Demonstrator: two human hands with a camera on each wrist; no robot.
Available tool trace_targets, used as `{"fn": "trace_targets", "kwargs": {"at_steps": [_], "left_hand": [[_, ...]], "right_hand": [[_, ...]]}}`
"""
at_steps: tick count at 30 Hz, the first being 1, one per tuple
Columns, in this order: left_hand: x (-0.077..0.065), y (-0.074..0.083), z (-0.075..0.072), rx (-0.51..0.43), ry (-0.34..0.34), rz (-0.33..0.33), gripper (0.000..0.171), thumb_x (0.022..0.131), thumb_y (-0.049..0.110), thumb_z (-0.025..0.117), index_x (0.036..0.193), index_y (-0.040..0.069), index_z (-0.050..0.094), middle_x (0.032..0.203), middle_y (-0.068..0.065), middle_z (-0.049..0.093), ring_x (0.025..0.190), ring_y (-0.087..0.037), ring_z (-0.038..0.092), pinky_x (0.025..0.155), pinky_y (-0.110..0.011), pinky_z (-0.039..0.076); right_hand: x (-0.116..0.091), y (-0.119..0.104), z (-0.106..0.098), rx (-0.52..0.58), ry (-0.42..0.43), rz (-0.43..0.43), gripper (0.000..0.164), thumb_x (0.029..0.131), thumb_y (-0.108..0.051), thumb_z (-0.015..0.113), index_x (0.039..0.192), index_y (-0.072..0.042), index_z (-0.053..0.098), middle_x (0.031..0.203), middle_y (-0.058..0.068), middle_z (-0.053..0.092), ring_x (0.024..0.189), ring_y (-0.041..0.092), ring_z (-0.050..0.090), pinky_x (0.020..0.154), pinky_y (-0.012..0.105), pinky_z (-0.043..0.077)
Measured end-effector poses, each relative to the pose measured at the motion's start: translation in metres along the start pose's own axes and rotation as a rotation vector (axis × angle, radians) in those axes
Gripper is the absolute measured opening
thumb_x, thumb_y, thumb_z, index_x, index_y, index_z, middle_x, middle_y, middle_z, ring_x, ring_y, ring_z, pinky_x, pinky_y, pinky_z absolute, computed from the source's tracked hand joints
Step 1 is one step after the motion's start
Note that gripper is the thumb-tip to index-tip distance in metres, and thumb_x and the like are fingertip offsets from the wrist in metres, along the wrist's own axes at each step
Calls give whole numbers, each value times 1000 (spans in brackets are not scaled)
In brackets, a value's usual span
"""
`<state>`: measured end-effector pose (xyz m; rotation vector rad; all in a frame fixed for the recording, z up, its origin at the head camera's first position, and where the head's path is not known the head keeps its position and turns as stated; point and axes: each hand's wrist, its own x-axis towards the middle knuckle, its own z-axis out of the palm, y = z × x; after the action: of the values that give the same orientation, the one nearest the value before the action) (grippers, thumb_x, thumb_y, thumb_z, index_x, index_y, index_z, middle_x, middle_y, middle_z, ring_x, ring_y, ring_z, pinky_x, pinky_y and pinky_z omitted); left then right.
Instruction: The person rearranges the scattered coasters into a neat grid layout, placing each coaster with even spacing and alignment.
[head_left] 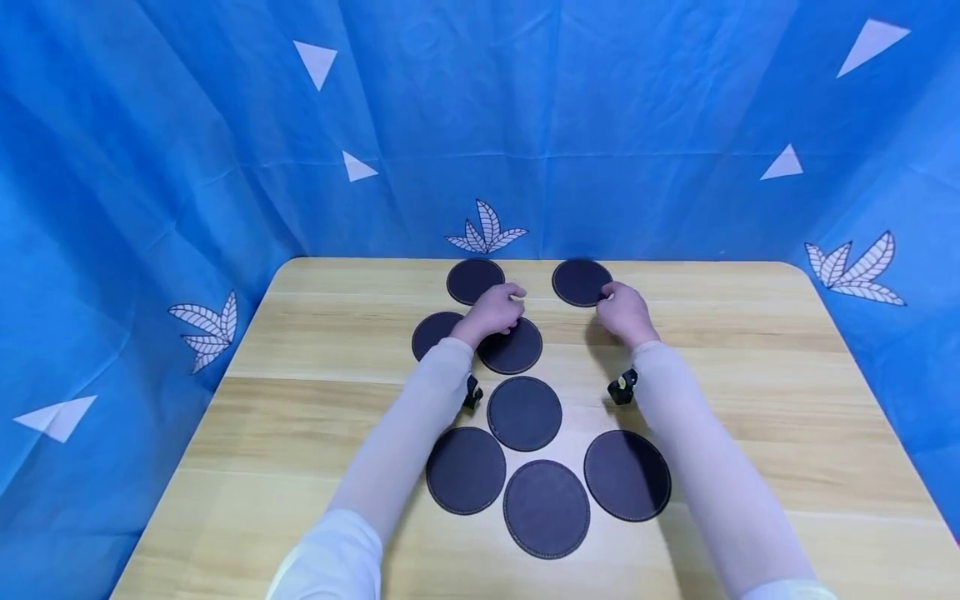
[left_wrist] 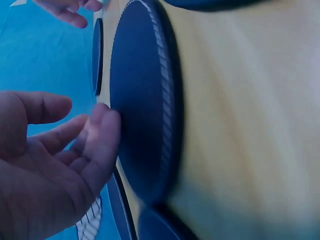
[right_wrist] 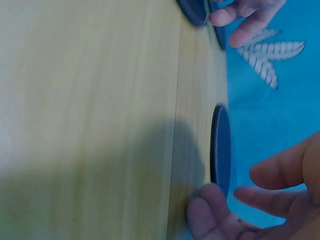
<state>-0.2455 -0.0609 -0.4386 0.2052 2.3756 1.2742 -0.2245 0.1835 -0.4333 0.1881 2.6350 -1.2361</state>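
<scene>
My left hand [head_left: 492,315] is over a round dark coaster with a stitched edge [head_left: 513,353]. In the left wrist view, its fingertips meet the face of that coaster [left_wrist: 142,100], while the thumb stands off to the side. My right hand [head_left: 626,315] is at the right edge of another dark coaster [head_left: 579,283], at the back of the table. Seen from the right wrist, the thumb and fingers are apart, with some fingertips beside the near end of this coaster [right_wrist: 222,150]; whether they touch it, I cannot tell.
More matching coasters lie flat: one at the back [head_left: 471,280], one partly behind my left wrist [head_left: 432,332], one mid-table [head_left: 524,413], and three nearer me, including the frontmost [head_left: 547,509]. A blue patterned curtain [head_left: 555,125] hangs behind the wooden table [head_left: 765,400].
</scene>
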Motion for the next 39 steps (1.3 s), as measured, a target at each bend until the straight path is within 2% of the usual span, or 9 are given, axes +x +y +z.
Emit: {"fn": "trace_targets", "kwargs": {"at_steps": [5, 9, 13, 16, 24, 28, 31, 36, 39], "left_hand": [[18, 17, 11, 57, -38, -19, 50, 104, 16, 45, 152, 5, 42, 131, -14, 59, 72, -21, 53, 68, -31, 49], [32, 25, 22, 87, -25, -18, 58, 101, 14, 47, 157, 5, 34, 152, -15, 45, 76, -21, 53, 68, -29, 45], [44, 33, 34, 85, -19, -13, 63, 98, 12, 49, 159, 6, 30, 144, -18, 50, 72, -19, 49, 62, -28, 40], [48, 40, 42, 45, -7, -15, 67, 97, 12, 51, 160, 7, 27, 142, -20, 47, 73, -20, 48, 62, -29, 42], [54, 49, 50, -131, 169, -73, 66, 97, 15, 51, 158, 4, 30, 156, -22, 34, 136, -33, 42, 107, -42, 42], [59, 41, 50, -376, 172, -119, 65, 97, 5, 48, 158, 0, 26, 113, -16, 60, 99, -25, 59, 86, -37, 51], [59, 39, 51, -443, 170, -118, 61, 95, -2, 47, 154, -4, 33, 77, -5, 51, 69, -17, 50, 68, -33, 49], [58, 42, 52, -426, 211, -97, 7, 92, -6, 52, 98, -2, 54, 64, -2, 44, 56, -15, 43, 59, -31, 47], [58, 43, 52, -445, 231, -84, 9, 91, -8, 54, 94, 0, 57, 64, -1, 44, 55, -15, 43, 61, -33, 48]], "right_hand": [[18, 9, -7, 12, 4, 60, 65, 90, -6, 35, 153, 8, 31, 136, 29, 50, 56, 20, 51, 69, 36, 48], [28, 13, -9, 101, -56, 79, 70, 88, -4, 32, 156, 10, 21, 110, 25, 52, 46, 10, 41, 53, 29, 49], [34, 14, -9, 166, -102, 108, 31, 88, -1, 30, 113, 8, 47, 75, 9, 41, 50, 14, 40, 55, 30, 51], [36, 12, -9, 201, -117, 123, 9, 87, 1, 31, 91, -6, 34, 61, 1, 35, 50, 15, 37, 53, 30, 49], [41, 9, -12, 266, -71, 156, 52, 94, -5, 34, 146, 4, 36, 100, 16, 52, 67, 20, 57, 63, 33, 56], [41, 9, -8, 341, -44, 155, 44, 98, -3, 36, 141, 2, 30, 103, 20, 54, 62, 19, 59, 59, 32, 55], [43, 11, -5, 391, -23, 153, 40, 101, -3, 38, 141, 0, 29, 82, 15, 59, 55, 16, 59, 53, 29, 54], [44, 19, -4, 470, -27, 115, 37, 106, -5, 37, 141, -3, 28, 68, 8, 59, 49, 13, 55, 48, 27, 51], [41, 22, -5, 507, -45, 90, 37, 108, -8, 35, 144, -5, 27, 70, 10, 60, 48, 13, 53, 47, 28, 49]]}}
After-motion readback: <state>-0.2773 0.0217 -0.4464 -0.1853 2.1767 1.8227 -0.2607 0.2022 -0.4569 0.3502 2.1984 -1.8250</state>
